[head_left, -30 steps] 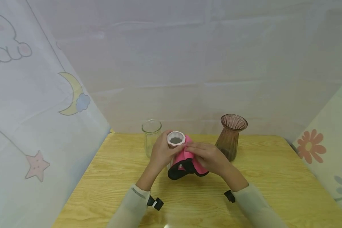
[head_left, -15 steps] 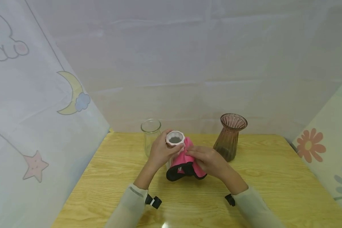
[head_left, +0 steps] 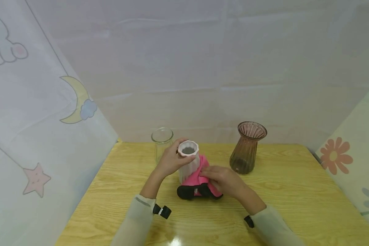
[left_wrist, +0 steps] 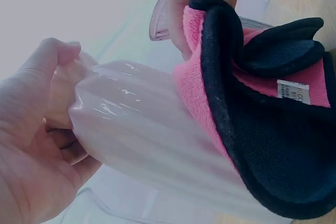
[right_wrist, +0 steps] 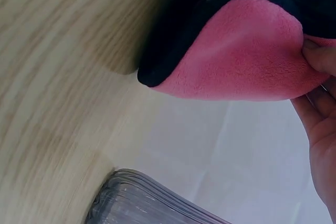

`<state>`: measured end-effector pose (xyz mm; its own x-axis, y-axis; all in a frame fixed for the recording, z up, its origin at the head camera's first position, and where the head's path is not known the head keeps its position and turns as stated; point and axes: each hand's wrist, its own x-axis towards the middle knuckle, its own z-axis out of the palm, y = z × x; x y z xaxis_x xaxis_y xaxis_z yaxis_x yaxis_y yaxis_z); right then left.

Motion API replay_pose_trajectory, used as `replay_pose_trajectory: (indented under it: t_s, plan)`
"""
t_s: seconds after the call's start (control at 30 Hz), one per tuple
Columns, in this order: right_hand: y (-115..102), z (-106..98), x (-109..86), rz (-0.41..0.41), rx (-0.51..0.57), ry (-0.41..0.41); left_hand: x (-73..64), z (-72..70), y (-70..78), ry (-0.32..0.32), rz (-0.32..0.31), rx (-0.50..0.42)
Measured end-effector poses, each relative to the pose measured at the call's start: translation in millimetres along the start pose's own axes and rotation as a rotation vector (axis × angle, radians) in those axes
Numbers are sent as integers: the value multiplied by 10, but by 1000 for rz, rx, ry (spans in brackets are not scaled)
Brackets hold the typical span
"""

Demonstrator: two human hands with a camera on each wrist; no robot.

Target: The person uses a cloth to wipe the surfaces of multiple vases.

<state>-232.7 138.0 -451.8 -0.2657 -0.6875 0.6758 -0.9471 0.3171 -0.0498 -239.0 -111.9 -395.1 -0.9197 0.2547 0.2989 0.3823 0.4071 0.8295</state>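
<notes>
A white ribbed vase [head_left: 187, 171] stands near the middle of the table. My left hand [head_left: 171, 159] grips it round the neck, just below the scalloped rim, with the thumb on the near side. In the left wrist view the glossy vase [left_wrist: 131, 114] runs down from that hand. My right hand [head_left: 226, 179] pinches a pink cloth with black edging [head_left: 194, 179] against the vase's right side. The cloth's lower folds hang down by the tabletop, and a small white label [left_wrist: 294, 92] shows on its dark underside. In the right wrist view, thumb and fingers hold the pink fabric [right_wrist: 247, 51].
Behind my left hand stands a clear glass jar [head_left: 162, 141], partly hidden. A brownish-pink flared glass vase [head_left: 245, 153] is to the right of my right hand. The wooden table [head_left: 295, 191] ends at a pale cloth backdrop [head_left: 178, 68].
The cloth and my right hand have slid down the white vase's side, leaving more of its upper body bare. My left hand keeps its hold on the neck.
</notes>
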Motion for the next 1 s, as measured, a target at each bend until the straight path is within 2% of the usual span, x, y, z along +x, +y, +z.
replay_pose_trajectory:
  t_s: [0.1, 0.2, 0.37, 0.47, 0.63, 0.83, 1.0]
  plan:
    - [-4, 5, -7, 0, -8, -11, -33, 33, -1, 30, -5, -15]
    - [-7, -38, 14, -16, -20, -11, -89, 109, 20, 110, -6, -11]
    - [-2, -198, 114, -52, -56, 65, -124, 230, 79, 239, -9, 32]
    - [8, -279, 202, -73, -94, 119, -120, 260, 117, 273, -36, 76]
    - [10, -338, 317, -93, -117, 155, -121, 250, 149, 272, -73, 131]
    - [22, -304, 343, -107, -75, 141, -115, 192, 150, 237, -54, 170]
    - [36, -254, 315, -103, -66, 127, -112, 139, 144, 215, -49, 151]
